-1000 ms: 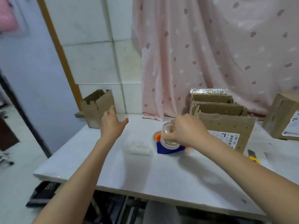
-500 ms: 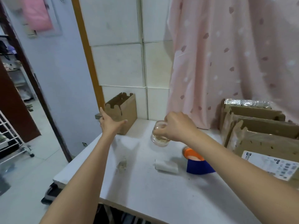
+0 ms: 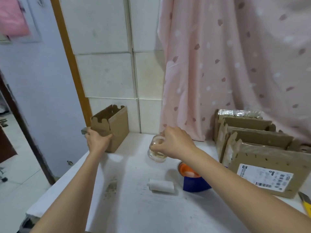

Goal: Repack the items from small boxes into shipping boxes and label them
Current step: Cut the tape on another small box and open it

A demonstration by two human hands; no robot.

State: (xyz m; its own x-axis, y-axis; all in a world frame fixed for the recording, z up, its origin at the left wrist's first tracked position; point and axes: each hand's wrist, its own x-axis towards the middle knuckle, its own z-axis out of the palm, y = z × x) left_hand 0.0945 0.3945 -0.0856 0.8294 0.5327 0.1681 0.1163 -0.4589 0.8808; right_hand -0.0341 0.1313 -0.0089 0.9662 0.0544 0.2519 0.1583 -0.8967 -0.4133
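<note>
An open brown cardboard box [image 3: 116, 126] stands at the table's far left corner against the tiled wall. My left hand [image 3: 97, 142] grips its near corner. My right hand [image 3: 173, 143] holds a small clear glass jar [image 3: 156, 153] by its top, lifted above the white table [image 3: 134, 207] to the right of the box. A blue and orange tape dispenser [image 3: 191, 180] sits below my right forearm. A small white roll [image 3: 161, 186] lies on the table in front of it.
Several flat cardboard boxes [image 3: 252, 140] lean at the right, the nearest one [image 3: 269, 172] with a barcode label. A yellow cutter [image 3: 306, 200] lies at the right edge. A pink curtain [image 3: 235, 64] hangs behind. The table's left edge drops to the floor.
My right hand lifted the jar off the tape dispenser and carried it left. My left hand reached the open box and took hold of it. The view turned left.
</note>
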